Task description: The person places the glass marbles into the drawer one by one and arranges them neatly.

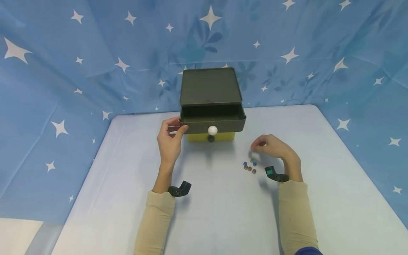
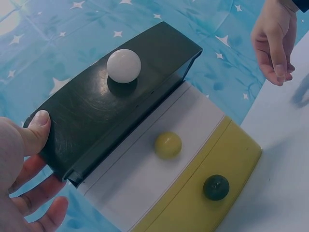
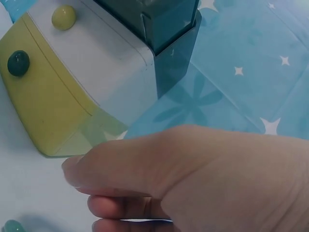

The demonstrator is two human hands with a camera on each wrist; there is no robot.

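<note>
My left hand [image 1: 169, 140] grips the left end of a pulled-out dark green drawer [image 1: 231, 126], thumb on its front, fingers below. The drawer has a white round knob [image 2: 124, 66] and tops a small chest of drawers [image 1: 210, 85]. Under it are a white drawer [image 2: 130, 159] with a yellow knob and a yellow drawer [image 2: 241, 150] with a green knob. To the right, my right hand [image 1: 271, 146] is raised above the table, thumb and fingertips pinched on a small glassy bead [image 2: 284, 77], mostly hidden. Several small beads [image 1: 249, 168], green, blue and brown, lie below it.
The chest stands near the back edge of a white table [image 1: 216, 212]. A blue cloth [image 1: 137, 71] with white stars hangs behind and at both sides. A dark camera [image 1: 180, 189] sits on my left wrist, another camera [image 1: 276, 174] on my right.
</note>
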